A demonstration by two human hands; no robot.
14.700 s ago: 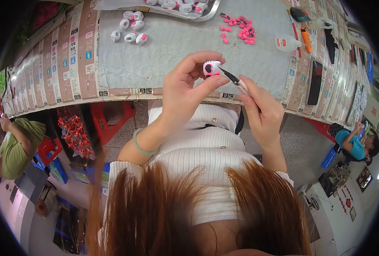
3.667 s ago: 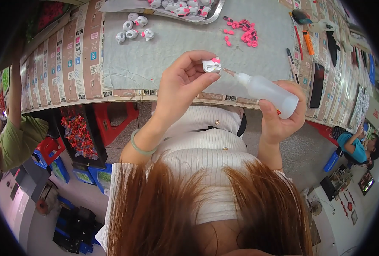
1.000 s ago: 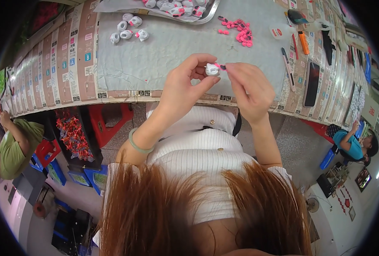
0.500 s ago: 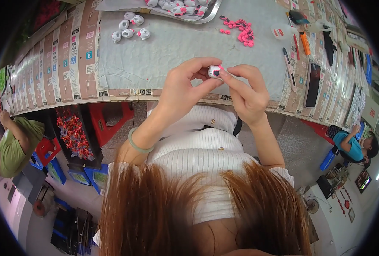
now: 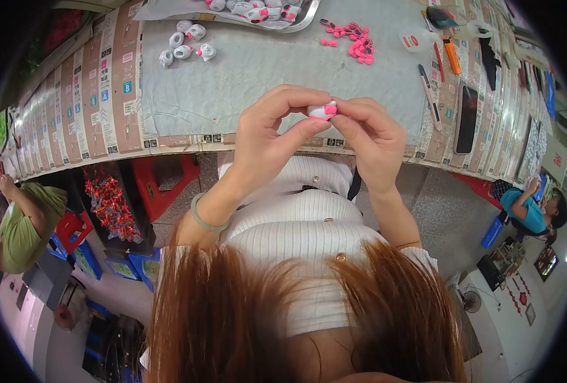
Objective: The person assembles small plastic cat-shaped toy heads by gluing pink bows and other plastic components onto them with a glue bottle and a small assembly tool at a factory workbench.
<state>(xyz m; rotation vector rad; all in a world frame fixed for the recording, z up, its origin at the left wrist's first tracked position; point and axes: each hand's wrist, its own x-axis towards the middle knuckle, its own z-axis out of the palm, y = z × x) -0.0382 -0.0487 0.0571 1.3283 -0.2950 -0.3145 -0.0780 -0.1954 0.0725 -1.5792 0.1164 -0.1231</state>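
Observation:
Between my two hands, just above the near edge of the table, is a small white toy head [image 5: 320, 112] with a pink bow. My left hand [image 5: 272, 121] pinches it from the left with thumb and index finger. From the other side, my right hand [image 5: 374, 131] grips it with its fingertips. A loose group of similar white toy heads [image 5: 182, 52] lies at the far left of the grey cloth. Farther right lies a pile of small pink pieces [image 5: 360, 48], some with black parts.
At the back, a metal tray [image 5: 306, 16] holds several more toy heads. To the right lie a pen [image 5: 429, 96], an orange cutter [image 5: 452, 56] and a black phone [image 5: 467, 120]. A person in green [image 5: 31, 223] sits at far left, another in blue [image 5: 520, 207] at far right.
The toy head has been turned in my fingers: its dark-spotted face showed before, now the pink bow and a pink lower edge show. Both hands have drawn closer around it.

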